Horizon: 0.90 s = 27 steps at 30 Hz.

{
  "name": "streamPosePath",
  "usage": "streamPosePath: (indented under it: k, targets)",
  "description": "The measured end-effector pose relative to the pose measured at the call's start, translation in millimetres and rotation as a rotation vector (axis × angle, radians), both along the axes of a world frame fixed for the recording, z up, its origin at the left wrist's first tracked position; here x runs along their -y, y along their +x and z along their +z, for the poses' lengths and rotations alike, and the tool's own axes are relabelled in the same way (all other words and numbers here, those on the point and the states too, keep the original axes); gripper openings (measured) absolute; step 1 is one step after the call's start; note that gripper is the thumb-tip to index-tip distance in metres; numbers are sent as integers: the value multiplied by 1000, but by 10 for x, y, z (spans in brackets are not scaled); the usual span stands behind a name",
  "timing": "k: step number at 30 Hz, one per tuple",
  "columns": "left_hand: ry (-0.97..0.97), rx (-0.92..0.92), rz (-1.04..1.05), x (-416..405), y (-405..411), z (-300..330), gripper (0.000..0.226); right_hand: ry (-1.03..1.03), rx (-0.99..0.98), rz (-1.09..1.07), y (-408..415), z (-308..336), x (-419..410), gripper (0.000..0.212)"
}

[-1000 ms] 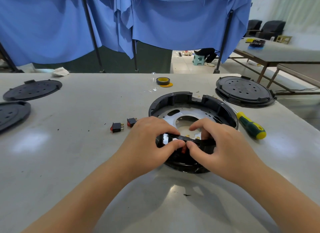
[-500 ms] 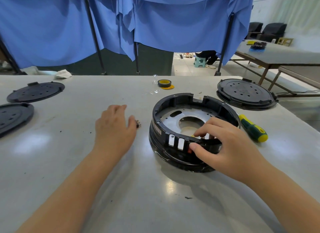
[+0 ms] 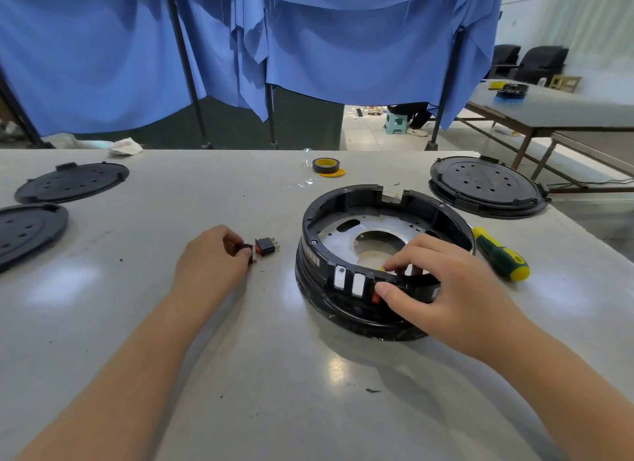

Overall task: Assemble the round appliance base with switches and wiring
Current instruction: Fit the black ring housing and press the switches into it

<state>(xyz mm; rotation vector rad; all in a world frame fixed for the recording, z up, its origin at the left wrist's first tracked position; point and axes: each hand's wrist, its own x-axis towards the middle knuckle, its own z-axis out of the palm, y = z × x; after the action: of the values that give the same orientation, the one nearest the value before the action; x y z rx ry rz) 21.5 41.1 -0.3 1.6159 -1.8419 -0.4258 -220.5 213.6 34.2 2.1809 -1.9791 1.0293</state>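
The round black appliance base (image 3: pixel 346 199) lies on the grey table, open side up, with a metal plate (image 3: pixel 377 225) inside. My right hand (image 3: pixel 442 285) grips its near rim, thumb on a red switch (image 3: pixel 376 296) set in the front wall, fingers inside. Two empty white slots (image 3: pixel 349 282) sit left of that switch. My left hand (image 3: pixel 212 265) pinches a black and red rocker switch (image 3: pixel 247 251) on the table. A second loose switch (image 3: pixel 267 246) lies just right of it.
A green and yellow screwdriver (image 3: pixel 501 254) lies right of the base. A black round cover (image 3: pixel 487 186) sits at the back right, two more covers (image 3: pixel 72 182) at the far left. A tape roll (image 3: pixel 326 166) stands behind the base. Blue curtains hang beyond the table.
My left hand left the base rim, moved left across the table and now pinches one loose switch. My right hand stayed on the near rim, thumb on the fitted switch.
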Motion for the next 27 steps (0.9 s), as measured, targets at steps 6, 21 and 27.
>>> streamPosePath:
  k: [6,21,27]
  targets:
    - [-228,-223,-108,-230,-121,265,8,-2,-13,-20,20,6,-1,23]
    - [90,-407,-749,-935,-397,513,20,2,2,-29,13,0,12,24]
    - [147,-341,-811,-914,-376,531,25,0,3,-20,12,11,15,24]
